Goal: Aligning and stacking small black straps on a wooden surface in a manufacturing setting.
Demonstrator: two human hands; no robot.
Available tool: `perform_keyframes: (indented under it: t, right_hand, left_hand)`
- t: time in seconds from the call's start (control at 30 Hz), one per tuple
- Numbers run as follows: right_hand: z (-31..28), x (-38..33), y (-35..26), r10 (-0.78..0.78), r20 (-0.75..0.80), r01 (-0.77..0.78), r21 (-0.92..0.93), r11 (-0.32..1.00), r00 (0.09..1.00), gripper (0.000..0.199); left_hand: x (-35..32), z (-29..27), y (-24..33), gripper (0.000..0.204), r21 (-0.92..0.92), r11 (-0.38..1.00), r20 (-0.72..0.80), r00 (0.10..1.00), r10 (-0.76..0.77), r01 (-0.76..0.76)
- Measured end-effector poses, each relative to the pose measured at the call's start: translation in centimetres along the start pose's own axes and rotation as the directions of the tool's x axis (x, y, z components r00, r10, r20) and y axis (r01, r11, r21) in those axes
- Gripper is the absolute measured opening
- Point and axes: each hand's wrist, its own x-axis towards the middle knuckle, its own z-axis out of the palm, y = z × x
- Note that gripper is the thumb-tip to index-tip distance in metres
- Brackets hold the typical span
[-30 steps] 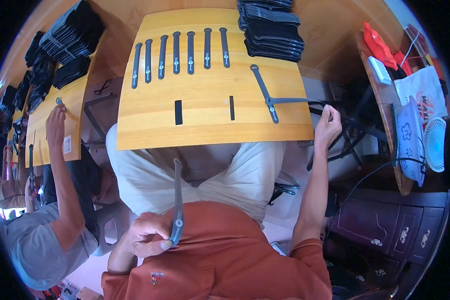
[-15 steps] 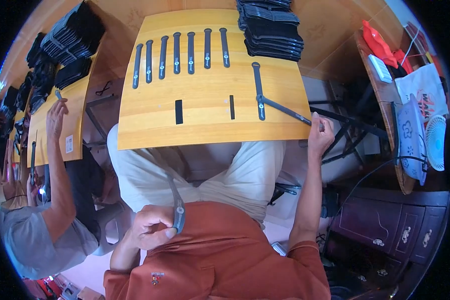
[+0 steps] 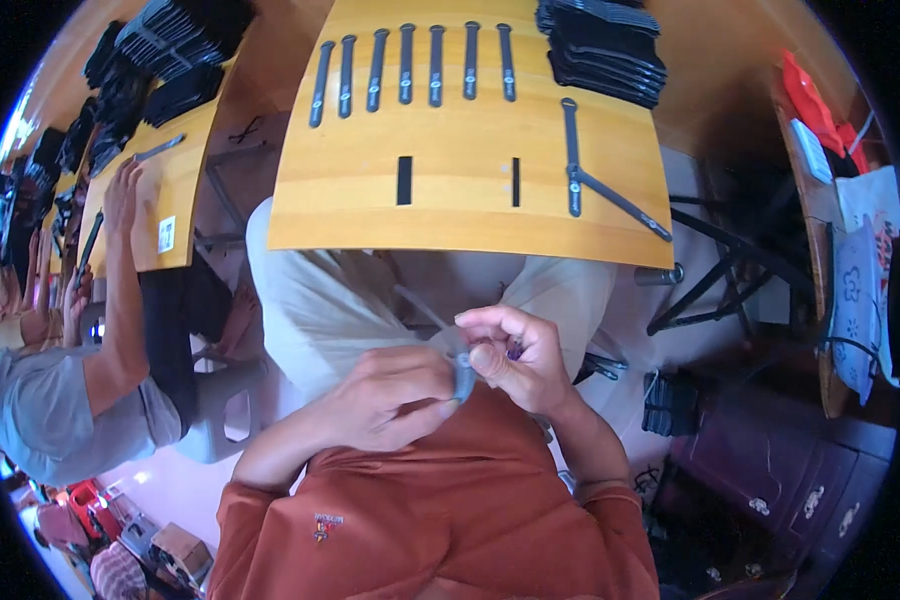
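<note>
My left hand [image 3: 402, 395] is closed round a grey strap [image 3: 465, 375] in front of my belly; the strap's thin end sticks up past the fingers. My right hand [image 3: 520, 360] is right beside it, its thumb at the strap and its fingers curled. Something small and dark shows between those fingers, too small to name. On the wooden table [image 3: 370, 225], two straps lie at an angle: an upright one [image 3: 572, 140] and a slanting one [image 3: 625, 206] touching it. Farther back several grey straps [image 3: 406, 65] with looped ends form a row.
Two black strips [image 3: 404, 181] [image 3: 516, 182] lie on the table. A stack of black folded goods [image 3: 605, 55] stands at its far right corner. To the left a co-worker's hand [image 3: 122, 200] is over another table [image 3: 175, 165]. A dark cabinet [image 3: 760, 470] stands at lower right.
My right hand has let go of the slanting strap on the table and come in to my left hand. My left hand has moved right and up with its strap. The view has shifted.
</note>
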Motion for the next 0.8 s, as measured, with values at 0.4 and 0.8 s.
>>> perform_keyframes:
  t: [0.4, 0.8]
  right_hand:
    - [1.3, 0.8, -1.7, -0.175, 0.439, 0.361, -0.386, 0.849, 0.881, 0.024]
    - [-2.4, 3.0, -0.1, -0.165, -0.002, 0.107, -0.75, 0.652, 0.986, 0.035]
  left_hand:
    - [-3.4, -0.2, -3.5, 0.037, -0.564, 0.758, -0.076, 0.893, -0.443, 0.328]
    - [-5.7, -1.7, -5.8, 0.043, -0.597, 0.759, -0.421, 0.703, -0.573, 0.261]
